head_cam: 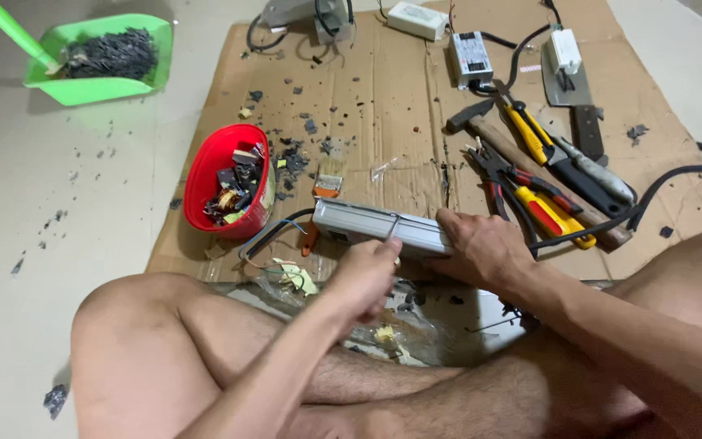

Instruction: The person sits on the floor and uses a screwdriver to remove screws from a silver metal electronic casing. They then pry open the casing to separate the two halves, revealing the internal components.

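Long grey metal box (379,226), looks like an aluminium power-supply casing, lies flat on the cardboard sheet (383,106), just in front of the person's crossed legs. Right hand (481,248) clamps the box's right end, fingers wrapped over the top edge, so it holds the casing down. Left hand (365,276) sits at the box's near side around mid-length, fingers curled; cannot tell whether it pinches something small or just presses on the casing. Thin blue and pale wires (274,236) trail out of the box's left end. Red bowl (229,180) of dark scrap parts stands just left of the box; small orange-handled brush (327,189) just behind it. Right of the box: red-handled pliers (501,175), yellow-handled screwdrivers (550,213), wooden-handled hammer (530,167), black cable (652,199). Far behind the box: smaller grey supply unit (469,58), white adapter (418,19). Green dustpan (99,57) with dark debris well off to the box's far left, on the floor. Handling judgement: box is rigid, probably moderately heavy for its size, smooth painted metal so a bit slippery; edges and cut ends may be sharp. Best hold is across the short width near one end, palm on top, as the right hand does. Avoid pulling on the wires, they look thin and fragile.
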